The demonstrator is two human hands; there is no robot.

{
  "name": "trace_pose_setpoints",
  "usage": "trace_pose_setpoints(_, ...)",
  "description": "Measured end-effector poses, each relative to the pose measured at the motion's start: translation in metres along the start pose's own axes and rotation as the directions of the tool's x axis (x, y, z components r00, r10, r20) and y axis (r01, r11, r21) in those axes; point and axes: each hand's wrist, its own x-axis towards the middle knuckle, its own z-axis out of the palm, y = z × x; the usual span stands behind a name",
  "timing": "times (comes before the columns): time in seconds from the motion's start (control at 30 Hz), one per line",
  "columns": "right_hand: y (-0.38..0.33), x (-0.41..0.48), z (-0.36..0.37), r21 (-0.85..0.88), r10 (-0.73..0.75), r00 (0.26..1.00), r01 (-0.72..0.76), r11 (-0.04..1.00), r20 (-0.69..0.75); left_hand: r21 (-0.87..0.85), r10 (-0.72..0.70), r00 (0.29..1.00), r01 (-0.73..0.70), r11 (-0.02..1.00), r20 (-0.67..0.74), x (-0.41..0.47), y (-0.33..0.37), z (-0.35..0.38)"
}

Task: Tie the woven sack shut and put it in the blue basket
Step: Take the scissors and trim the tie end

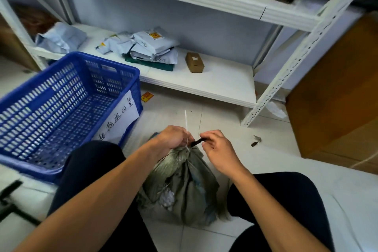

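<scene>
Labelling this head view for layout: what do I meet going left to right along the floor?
Blue basket → left hand gripping the neck of the woven sack → right hand pinching a black strip → brown cardboard box.

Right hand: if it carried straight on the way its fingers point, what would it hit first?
Probably the left hand, which grips the neck of the woven sack just beyond the dark item that the right hand pinches. Depth is hard to judge.

Forearms reach forward; left hand (171,139) clenches the sack (184,186) neck, right hand (219,149) seemingly pinches a dark stick (197,142).
</scene>
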Motion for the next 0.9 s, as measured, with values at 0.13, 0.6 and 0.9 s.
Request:
trace_pose_setpoints(0.13,-0.012,-0.008,-0.002,0.083,0.003,0.997,0.003,0.997,-0.072,0.016,-0.032,0.997,0.033,0.999,-0.067,-0.021,-0.007,0.002)
trace_pose_setpoints(0.6,-0.027,-0.017,-0.002,0.351,0.041,0.981,0.029,0.936,-0.19,-0.328,-0.067,0.998,0.067,0.942,0.012,-0.028,-0.019,-0.005)
trace_pose_setpoints(0.9,-0.016,-0.006,-0.006,0.502,0.193,0.942,-0.03,0.864,-0.275,-0.351,-0.07,0.996,0.082,0.933,0.049,-0.02,-0.013,0.007)
